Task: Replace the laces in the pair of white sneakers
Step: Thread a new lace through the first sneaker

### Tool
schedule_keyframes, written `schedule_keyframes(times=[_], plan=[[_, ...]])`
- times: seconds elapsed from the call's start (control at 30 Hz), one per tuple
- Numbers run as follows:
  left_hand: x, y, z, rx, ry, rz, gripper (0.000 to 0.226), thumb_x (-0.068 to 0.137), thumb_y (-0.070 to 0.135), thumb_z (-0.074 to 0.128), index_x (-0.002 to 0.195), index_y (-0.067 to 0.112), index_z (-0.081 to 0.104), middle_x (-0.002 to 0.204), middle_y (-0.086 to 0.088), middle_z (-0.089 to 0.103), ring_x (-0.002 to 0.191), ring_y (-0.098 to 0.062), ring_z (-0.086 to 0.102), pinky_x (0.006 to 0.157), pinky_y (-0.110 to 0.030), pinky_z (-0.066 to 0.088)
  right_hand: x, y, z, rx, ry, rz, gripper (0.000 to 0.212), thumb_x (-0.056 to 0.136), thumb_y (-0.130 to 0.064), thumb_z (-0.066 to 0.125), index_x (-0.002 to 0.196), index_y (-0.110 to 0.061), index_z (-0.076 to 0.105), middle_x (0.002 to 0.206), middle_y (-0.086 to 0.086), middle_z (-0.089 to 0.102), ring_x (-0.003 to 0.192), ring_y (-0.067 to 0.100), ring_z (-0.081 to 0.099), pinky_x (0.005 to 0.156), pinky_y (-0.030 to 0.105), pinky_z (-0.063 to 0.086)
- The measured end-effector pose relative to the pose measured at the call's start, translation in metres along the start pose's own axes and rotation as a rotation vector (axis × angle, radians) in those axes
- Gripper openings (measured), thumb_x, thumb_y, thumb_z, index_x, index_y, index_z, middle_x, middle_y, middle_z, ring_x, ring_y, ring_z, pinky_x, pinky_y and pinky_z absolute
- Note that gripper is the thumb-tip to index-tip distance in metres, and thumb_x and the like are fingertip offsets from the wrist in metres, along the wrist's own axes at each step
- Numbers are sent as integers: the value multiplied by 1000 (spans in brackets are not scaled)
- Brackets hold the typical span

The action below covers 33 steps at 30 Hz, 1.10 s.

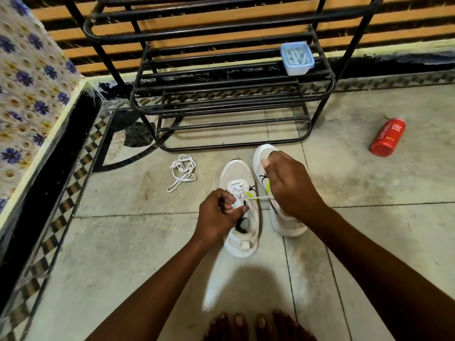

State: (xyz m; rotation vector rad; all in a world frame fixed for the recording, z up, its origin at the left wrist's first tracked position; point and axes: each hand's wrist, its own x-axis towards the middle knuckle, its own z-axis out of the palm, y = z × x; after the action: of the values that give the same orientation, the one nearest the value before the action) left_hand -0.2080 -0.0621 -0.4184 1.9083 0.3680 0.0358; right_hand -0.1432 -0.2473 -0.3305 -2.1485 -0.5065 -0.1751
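STEP: lacing left sneaker [240, 207], floor centre | HANDS: left hand [219, 215] pinches lace at eyelets; right hand [288, 185] grips lace [261, 198] end, 3 o'clock | METHOD: pull evenly, keep lace flat | spare lace [182, 172] at 10 o'clock.

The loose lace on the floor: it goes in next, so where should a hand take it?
Pinch the loose lace at its free end, coming from above. That end trails clear of the tangled loops, lying flat on the floor.
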Motion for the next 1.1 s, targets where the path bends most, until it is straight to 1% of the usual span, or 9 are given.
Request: schedule_keyframes(times=[0.1,0.17,0.23,0.33,0.47,0.6,0.8,0.97,1.1], plan=[[-2,2,1,15,0,17,35,74,16,93,95,10,65,89,-9,66,69,-3,56,69,-18,53,-14,10,6,-472,-57,-181,14,87,-3,62,78,-5,51,68,15,50,55,35,50,49,33,36],[-1,2,0,27,-3,28,35,74,18,93,94,13,66,87,-7,66,70,-5,57,69,-18,53,-21,1,3,-526,-214,-109,14,81,-9,67,83,-1,57,65,21,54,55,41,55,47,34,37],[-1,4,0,56,-13,41,32,74,19,93,92,15,66,84,-1,65,70,-4,57,69,-19,53,-20,-10,-8,-557,-352,5,24,84,-23,73,96,-6,60,79,17,58,74,39,60,58,32,38],[0,6,0,95,-23,58,29,76,20,92,88,17,65,83,1,64,68,-6,56,68,-22,53,-11,-14,-22,-539,-515,58,24,88,-33,73,87,-11,63,87,9,63,88,32,58,70,32,44],[-3,7,-2,334,-12,139,26,83,35,84,90,21,63,99,2,52,88,-13,53,79,-28,47,-10,-11,-19,-450,-461,-126,24,86,-18,66,64,-8,60,66,11,60,58,31,39,61,41,52],[-7,11,-8,404,-60,97,23,90,39,78,83,20,67,95,8,50,107,-15,39,91,-29,33,-9,-7,-14,-382,-478,-96,25,85,-22,72,66,-9,62,68,7,58,62,27,48,62,33,42],[1,20,-17,252,-61,-81,25,93,36,75,80,22,59,74,11,64,67,-2,58,69,-31,45,-8,-6,-5,-290,-509,58,27,86,-38,63,67,-22,52,80,4,58,84,27,57,82,45,48],[2,39,-25,191,2,-10,15,89,23,80,82,23,66,76,8,69,69,-3,61,70,-25,48,-9,-5,-4,-257,-464,67,27,91,-32,67,74,-13,59,80,5,60,80,26,58,76,44,49],[-1,49,-28,164,1,54,14,89,15,77,81,26,73,75,7,70,76,-8,64,79,-32,52,-9,-7,-4,-247,-463,79,23,92,-27,65,74,-14,59,74,1,61,76,23,57,75,42,49]])
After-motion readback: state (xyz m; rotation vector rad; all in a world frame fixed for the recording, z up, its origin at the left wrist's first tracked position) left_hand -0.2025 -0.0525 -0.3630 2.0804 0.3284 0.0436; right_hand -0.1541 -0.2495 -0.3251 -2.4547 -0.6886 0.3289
